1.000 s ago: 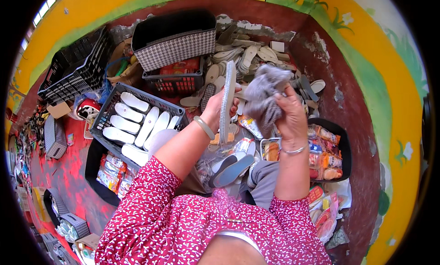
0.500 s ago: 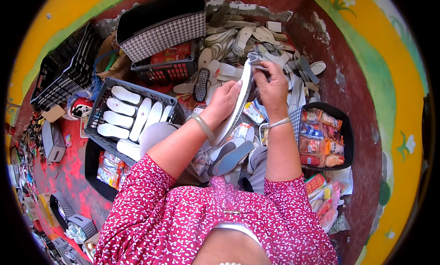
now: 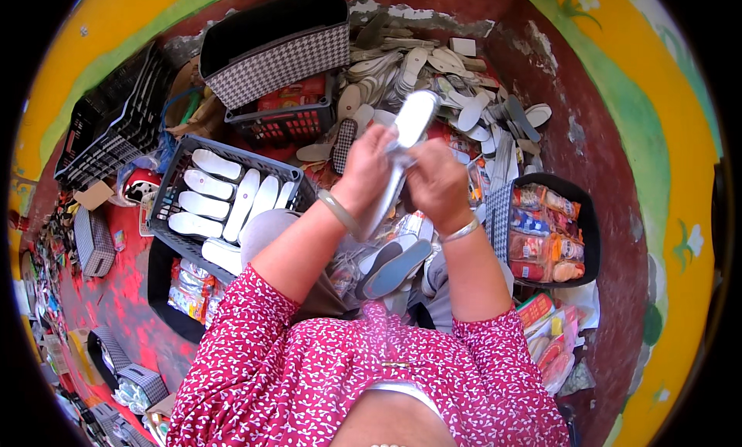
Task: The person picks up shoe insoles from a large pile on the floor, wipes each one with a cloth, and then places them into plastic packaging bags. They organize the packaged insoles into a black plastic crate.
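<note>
A long white shoe insole (image 3: 417,116) is held up in front of me, tilted, its pale rounded end pointing away. My left hand (image 3: 368,167) is closed round its left edge near the middle. From the right, my right hand (image 3: 439,180) is pressed against the same insole with its fingers curled; motion blurs the fingertips. A greyish lower part runs down between the hands toward my lap, and I cannot tell whether it is a second layer. Beneath it, grey-blue insoles (image 3: 398,269) and clear plastic wrapping lie in my lap.
At left, a dark crate (image 3: 166,211) holds several white insoles. A large heap of loose insoles (image 3: 413,64) lies against the far wall. Packaged goods fill a black basket (image 3: 591,230) at right. Behind the crate, a houndstooth bin (image 3: 286,64) stands on another crate.
The insole has turned so its white face shows at the far end. My right hand has come down from the tip toward the middle, closer to my left hand.
</note>
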`<control>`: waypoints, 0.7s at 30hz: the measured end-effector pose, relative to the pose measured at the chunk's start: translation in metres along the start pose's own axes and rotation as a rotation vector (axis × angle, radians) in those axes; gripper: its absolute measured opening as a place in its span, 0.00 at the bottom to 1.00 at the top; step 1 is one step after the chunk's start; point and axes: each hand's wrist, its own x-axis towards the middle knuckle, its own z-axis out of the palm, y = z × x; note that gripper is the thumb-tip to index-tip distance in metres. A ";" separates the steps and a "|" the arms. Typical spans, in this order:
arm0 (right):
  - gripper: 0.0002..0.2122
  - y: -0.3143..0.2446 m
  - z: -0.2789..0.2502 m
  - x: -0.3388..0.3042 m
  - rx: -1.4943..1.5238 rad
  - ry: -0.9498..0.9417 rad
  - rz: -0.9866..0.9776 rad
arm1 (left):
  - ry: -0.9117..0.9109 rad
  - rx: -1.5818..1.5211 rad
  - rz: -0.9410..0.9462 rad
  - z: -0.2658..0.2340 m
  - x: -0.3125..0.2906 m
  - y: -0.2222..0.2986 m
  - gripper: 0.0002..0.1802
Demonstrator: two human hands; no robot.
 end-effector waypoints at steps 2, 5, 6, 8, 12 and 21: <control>0.05 0.012 -0.011 0.010 -0.147 0.195 0.100 | -0.089 0.046 -0.080 0.019 -0.016 0.008 0.16; 0.05 0.031 -0.025 0.020 -0.195 0.330 0.212 | -0.160 0.163 -0.115 0.025 -0.024 0.003 0.16; 0.05 0.032 -0.026 0.020 -0.110 0.337 0.263 | -0.159 0.181 -0.114 0.025 -0.025 0.003 0.16; 0.04 0.032 -0.021 0.018 -0.108 0.257 0.197 | -0.081 0.131 -0.117 0.021 -0.018 -0.001 0.16; 0.11 -0.006 0.005 0.000 0.183 -0.054 -0.012 | 0.052 -0.222 -0.157 0.002 -0.003 0.019 0.15; 0.06 -0.025 0.005 -0.006 -0.213 0.007 -0.187 | 0.035 -0.214 -0.131 0.003 0.000 0.029 0.13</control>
